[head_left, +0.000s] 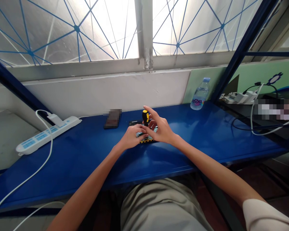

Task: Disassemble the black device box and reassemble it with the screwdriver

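A short screwdriver (145, 116) with a black and yellow handle stands upright near the middle of the blue table. My right hand (161, 129) is closed about it, the index finger reaching up past the handle's top. Below the screwdriver lies a circuit board (148, 138) with a yellow-and-black edge, largely covered by my hands. On the board's left side is my left hand (133, 136), its thumb and fingers pinched close to the screwdriver's lower end. What those fingers grip is hidden, and so is the screwdriver's tip.
A dark phone-like slab (112, 118) lies left of the board on the blue table (86, 154). Farther left is a white power strip (49, 134) with a cable. A water bottle (200, 94) stands at the back right. Chargers (245, 96) and cables crowd the right side.
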{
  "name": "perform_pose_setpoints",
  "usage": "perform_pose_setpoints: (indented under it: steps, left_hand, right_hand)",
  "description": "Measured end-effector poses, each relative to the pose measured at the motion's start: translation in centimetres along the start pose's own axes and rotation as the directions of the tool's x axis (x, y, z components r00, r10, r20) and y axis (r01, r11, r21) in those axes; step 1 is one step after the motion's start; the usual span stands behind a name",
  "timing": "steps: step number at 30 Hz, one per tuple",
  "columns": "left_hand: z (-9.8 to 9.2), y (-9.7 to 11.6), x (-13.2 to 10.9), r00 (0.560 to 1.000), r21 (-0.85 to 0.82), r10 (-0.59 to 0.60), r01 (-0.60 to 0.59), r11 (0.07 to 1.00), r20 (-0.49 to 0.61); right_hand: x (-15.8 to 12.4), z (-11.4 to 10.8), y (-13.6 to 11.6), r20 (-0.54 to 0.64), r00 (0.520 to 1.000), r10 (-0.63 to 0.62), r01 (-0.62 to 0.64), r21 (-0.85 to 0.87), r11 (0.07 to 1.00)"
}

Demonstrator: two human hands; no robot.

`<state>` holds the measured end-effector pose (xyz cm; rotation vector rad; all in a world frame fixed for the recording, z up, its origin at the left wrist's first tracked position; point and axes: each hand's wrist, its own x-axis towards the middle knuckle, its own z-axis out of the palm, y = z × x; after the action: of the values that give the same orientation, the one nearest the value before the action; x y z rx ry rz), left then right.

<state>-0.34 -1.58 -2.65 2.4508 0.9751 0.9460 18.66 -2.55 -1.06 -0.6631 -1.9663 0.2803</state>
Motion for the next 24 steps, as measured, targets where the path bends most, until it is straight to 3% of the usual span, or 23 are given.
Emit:
perform_pose_setpoints:
  steps: [9, 24]
  left_hand:
    - [-0.1, 0.1, 0.1, 0.996, 0.018, -0.021, 0.023, 1.0, -0.083]
    - [-0.1, 0.0, 0.1, 0.999, -0.006, 0.028, -0.028, 1.0, -0.032]
  right_hand:
    - [-0.2, 0.6, 1.1, -0.076, 0.997, -0.003, 0.0, -0.044, 0.999]
    - [-0.1, 0.3, 0.6, -0.072, 0.997, -0.02, 0.013, -0.093, 0.996]
